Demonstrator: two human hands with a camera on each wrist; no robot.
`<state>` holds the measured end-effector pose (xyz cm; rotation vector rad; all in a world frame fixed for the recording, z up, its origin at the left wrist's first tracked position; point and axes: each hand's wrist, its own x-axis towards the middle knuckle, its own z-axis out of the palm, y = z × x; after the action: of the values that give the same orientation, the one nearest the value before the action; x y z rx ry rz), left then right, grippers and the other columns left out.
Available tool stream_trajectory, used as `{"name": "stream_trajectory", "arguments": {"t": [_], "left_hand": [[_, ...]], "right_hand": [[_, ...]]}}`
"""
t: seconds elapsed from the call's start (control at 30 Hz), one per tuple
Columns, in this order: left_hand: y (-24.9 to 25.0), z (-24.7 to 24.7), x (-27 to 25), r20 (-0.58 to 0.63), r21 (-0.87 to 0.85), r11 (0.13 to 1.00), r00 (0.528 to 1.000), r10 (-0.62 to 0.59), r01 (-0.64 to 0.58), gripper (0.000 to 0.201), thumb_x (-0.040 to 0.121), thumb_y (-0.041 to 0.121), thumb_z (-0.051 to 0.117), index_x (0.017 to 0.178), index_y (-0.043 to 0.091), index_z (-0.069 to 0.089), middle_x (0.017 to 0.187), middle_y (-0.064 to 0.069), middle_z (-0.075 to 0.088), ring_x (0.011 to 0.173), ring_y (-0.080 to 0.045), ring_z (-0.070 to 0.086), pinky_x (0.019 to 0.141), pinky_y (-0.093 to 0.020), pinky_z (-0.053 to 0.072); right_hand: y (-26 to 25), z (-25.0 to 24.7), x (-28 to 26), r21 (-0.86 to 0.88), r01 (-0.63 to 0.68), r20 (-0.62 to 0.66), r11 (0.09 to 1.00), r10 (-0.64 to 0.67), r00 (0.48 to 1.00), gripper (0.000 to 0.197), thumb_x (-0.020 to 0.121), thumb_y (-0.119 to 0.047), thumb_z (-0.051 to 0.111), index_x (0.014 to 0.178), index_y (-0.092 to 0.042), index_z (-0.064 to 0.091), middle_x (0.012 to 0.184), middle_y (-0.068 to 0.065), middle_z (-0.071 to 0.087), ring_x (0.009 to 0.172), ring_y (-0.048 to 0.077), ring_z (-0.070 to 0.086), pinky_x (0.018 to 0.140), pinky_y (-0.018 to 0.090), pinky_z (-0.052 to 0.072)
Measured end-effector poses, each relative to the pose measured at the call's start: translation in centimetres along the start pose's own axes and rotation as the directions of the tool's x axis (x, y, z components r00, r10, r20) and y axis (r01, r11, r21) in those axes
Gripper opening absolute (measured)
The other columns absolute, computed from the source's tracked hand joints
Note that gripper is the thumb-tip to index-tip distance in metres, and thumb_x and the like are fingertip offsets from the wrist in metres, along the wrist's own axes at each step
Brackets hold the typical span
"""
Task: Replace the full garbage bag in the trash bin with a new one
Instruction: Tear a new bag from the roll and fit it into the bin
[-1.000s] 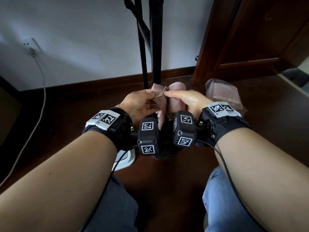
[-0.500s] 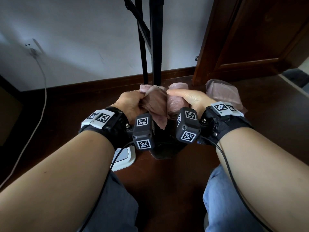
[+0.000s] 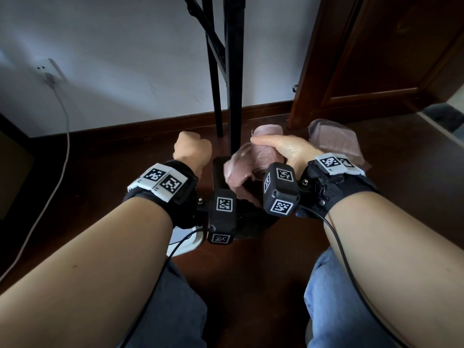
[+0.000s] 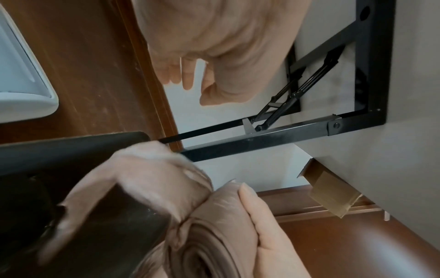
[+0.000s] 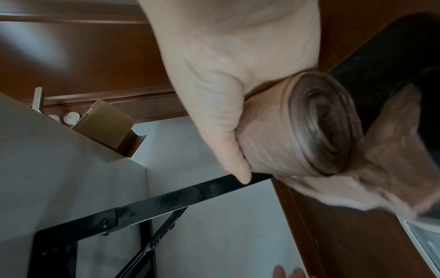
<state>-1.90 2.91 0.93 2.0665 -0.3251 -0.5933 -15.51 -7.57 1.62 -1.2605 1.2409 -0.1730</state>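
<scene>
Head view, right hand [image 3: 288, 151]: fingers and thumb wrapped round the pink roll of garbage bags [image 3: 263, 151], held at 12 o'clock above the black trash bin [image 3: 251, 222].
Head view, loose bag end [image 3: 236, 177]: hangs from the roll toward 7 o'clock; blurred.
Head view, left hand [image 3: 192, 153]: at 9 o'clock of the roll, apart from it, fingers curled under; what lies inside cannot be told.
Head view, full bag [image 3: 336, 144]: pink, on the floor at 3 o'clock of the right hand, partly hidden by the wrist.
Head view, bin: mostly hidden by the wrist cameras.
Head view, writing: only square coded markers on the wrist units; no words readable.
Left wrist view, left hand [image 4: 221, 47]: fingers curled, nothing held.
Left wrist view, roll [image 4: 214, 235]: cut off at the bottom edge.
Right wrist view, right hand [image 5: 226, 84]: thumb pressed along the roll [image 5: 297, 127]; fingers hidden behind it.
Right wrist view, cardboard box [image 5: 104, 126]: at 9 o'clock, no print readable.
</scene>
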Motion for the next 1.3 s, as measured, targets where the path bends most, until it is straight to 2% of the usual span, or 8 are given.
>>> {"name": "stream_trajectory", "arguments": {"t": [0.17, 0.37, 0.57, 0.7, 0.97, 1.1, 1.23, 1.3], "left_hand": [[0.2, 1.0, -1.2, 0.338, -0.186, 0.966, 0.935, -0.110, 0.180, 0.021, 0.095, 0.000, 0.048, 0.078, 0.010, 0.054, 0.090, -0.010, 0.056, 0.070, -0.016, 0.054, 0.067, -0.028, 0.052], [-0.2, 1.6, -1.4, 0.575, -0.171, 0.933, 0.801, -0.167, 0.318, 0.022, 0.095, 0.006, 0.053, 0.115, -0.001, 0.059, 0.120, -0.019, 0.057, 0.100, -0.041, 0.063, 0.059, -0.045, 0.060], [-0.4, 2.3, -1.5, 0.656, -0.283, 0.866, 0.742, -0.140, 0.413, 0.026, 0.103, 0.015, 0.035, 0.097, 0.000, 0.056, 0.092, -0.015, 0.060, 0.079, -0.029, 0.062, 0.062, -0.044, 0.059], [-0.3, 2.4, -1.2, 0.631, -0.328, 0.860, 0.768, -0.108, 0.390, 0.030, 0.103, 0.018, 0.035, 0.087, 0.006, 0.058, 0.077, -0.007, 0.058, 0.068, -0.019, 0.058, 0.052, -0.029, 0.053], [-0.7, 2.1, -1.1, 0.538, -0.304, 0.916, 0.840, -0.062, 0.262, 0.018, 0.093, 0.003, 0.053, 0.076, 0.001, 0.057, 0.070, -0.011, 0.057, 0.055, -0.021, 0.058, 0.041, -0.027, 0.053], [-0.8, 2.2, -1.1, 0.501, -0.305, 0.922, 0.863, -0.060, 0.241, 0.019, 0.092, 0.001, 0.055, 0.074, 0.001, 0.057, 0.070, -0.013, 0.060, 0.043, -0.017, 0.062, 0.038, -0.026, 0.051], [-0.5, 2.3, -1.4, 0.479, -0.337, 0.907, 0.876, -0.064, 0.251, 0.019, 0.093, 0.000, 0.052, 0.075, 0.001, 0.056, 0.070, -0.013, 0.059, 0.042, -0.017, 0.062, 0.037, -0.029, 0.051], [-0.3, 2.3, -1.6, 0.481, -0.361, 0.896, 0.875, -0.060, 0.260, 0.019, 0.094, 0.000, 0.051, 0.075, 0.001, 0.055, 0.071, -0.013, 0.058, 0.043, -0.018, 0.062, 0.036, -0.030, 0.051]], "right_hand": [[-0.1, 0.4, -0.4, 0.015, -0.004, 0.002, 1.000, 0.004, 1.000, 0.075, 0.048, -0.046, 0.088, 0.110, -0.011, 0.065, 0.107, 0.012, 0.070, 0.098, 0.032, 0.066, 0.095, 0.047, 0.048], [-0.2, 0.6, -0.5, 0.147, -0.024, 0.093, 0.989, 0.010, 0.996, 0.039, 0.068, -0.028, 0.085, 0.095, -0.008, 0.067, 0.085, 0.014, 0.072, 0.082, 0.032, 0.070, 0.083, 0.046, 0.055], [0.0, 1.6, 0.1, 0.212, -0.016, 0.147, 0.977, -0.015, 0.989, 0.083, 0.040, -0.028, 0.095, 0.117, -0.014, 0.066, 0.113, 0.014, 0.070, 0.098, 0.037, 0.069, 0.089, 0.058, 0.050], [0.0, 1.9, 0.1, 0.297, -0.014, 0.150, 0.955, -0.032, 0.988, 0.083, 0.041, -0.025, 0.096, 0.117, -0.016, 0.065, 0.113, 0.012, 0.069, 0.099, 0.037, 0.068, 0.087, 0.061, 0.049], [0.1, 1.7, -0.2, 0.286, 0.052, 0.201, 0.957, -0.113, 0.973, 0.042, 0.067, -0.021, 0.085, 0.105, -0.009, 0.074, 0.112, 0.014, 0.071, 0.104, 0.031, 0.067, 0.095, 0.050, 0.049], [0.2, 1.8, 0.1, 0.298, 0.047, 0.223, 0.953, -0.118, 0.968, 0.043, 0.066, -0.020, 0.085, 0.105, -0.007, 0.074, 0.114, 0.014, 0.071, 0.106, 0.032, 0.067, 0.096, 0.052, 0.049], [0.0, 1.7, 0.5, 0.285, -0.012, 0.191, 0.958, -0.044, 0.981, 0.080, 0.040, -0.023, 0.096, 0.114, -0.013, 0.068, 0.114, 0.014, 0.070, 0.102, 0.038, 0.067, 0.089, 0.061, 0.048], [-0.2, 1.7, 0.1, 0.285, -0.019, 0.211, 0.958, -0.044, 0.976, 0.065, 0.049, -0.022, 0.094, 0.109, -0.010, 0.071, 0.112, 0.017, 0.070, 0.100, 0.039, 0.068, 0.088, 0.062, 0.048]]}}
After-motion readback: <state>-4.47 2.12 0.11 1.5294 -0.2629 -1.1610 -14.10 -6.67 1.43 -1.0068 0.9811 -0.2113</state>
